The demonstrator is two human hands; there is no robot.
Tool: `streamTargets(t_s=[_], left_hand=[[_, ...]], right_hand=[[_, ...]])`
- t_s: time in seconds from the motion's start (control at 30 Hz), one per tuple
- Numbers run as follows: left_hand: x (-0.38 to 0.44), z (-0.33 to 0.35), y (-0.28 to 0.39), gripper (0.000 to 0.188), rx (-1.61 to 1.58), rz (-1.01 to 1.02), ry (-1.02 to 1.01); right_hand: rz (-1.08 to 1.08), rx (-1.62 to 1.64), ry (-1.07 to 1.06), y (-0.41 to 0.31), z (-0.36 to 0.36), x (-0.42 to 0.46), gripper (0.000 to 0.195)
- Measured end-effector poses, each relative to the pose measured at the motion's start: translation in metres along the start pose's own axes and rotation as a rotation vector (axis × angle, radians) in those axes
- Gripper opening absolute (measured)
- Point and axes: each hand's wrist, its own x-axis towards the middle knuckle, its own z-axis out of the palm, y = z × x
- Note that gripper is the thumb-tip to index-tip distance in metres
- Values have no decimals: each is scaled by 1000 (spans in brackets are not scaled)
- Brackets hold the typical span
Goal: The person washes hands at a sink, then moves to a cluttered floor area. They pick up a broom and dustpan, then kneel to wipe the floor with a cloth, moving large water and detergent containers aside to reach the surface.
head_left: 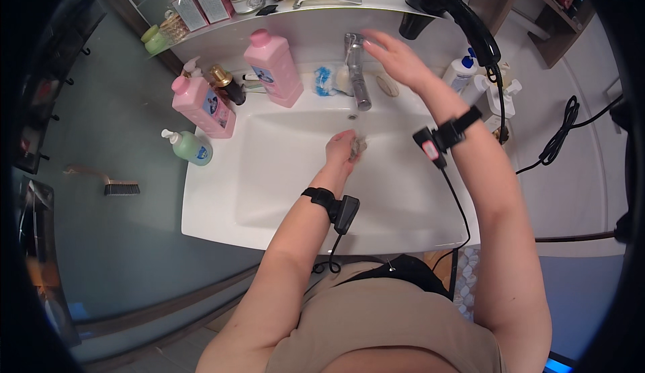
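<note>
Over the basin of a white washbasin [297, 196], my left hand [339, 147] is closed around a small, crumpled greyish thing [358, 148], perhaps a cloth or sponge; the fingers partly hide it. Both are in front of and below the spout of a chrome faucet [357, 65]. My right hand [395, 58] is raised at the faucet's top with its fingers apart, slightly blurred and holding nothing. Whether its fingertips touch the faucet handle is unclear. An oval bar of soap [387, 85] lies on the rim below that hand.
Left on the rim stand two pink bottles [279, 78] and a green pump bottle [194, 148]. A blue-and-white mesh item [326, 81] lies beside the faucet. White pump bottles [459, 73] stand right. A black hair dryer [471, 30] hangs by the shelf [383, 1], its cord dangling.
</note>
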Motion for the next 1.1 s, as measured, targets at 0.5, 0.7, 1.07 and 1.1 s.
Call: streamTargets(t_s=[0.5,0.7,1.07,1.1], left_hand=[[-43,-45,26,29,-263,-151,-26],[-69,-22,20,28,-355,-326,-317],[-80,12,-3,62,631,616,229],[-81,12,-5,65,761,745,243]], right_hand=[[-224,88,-15,-28,46,-90,41],[-50,147,113,48,148,-177,60],[533,1448,60,16,151,-156,48],[523,1451,57,17,148,-154,48]])
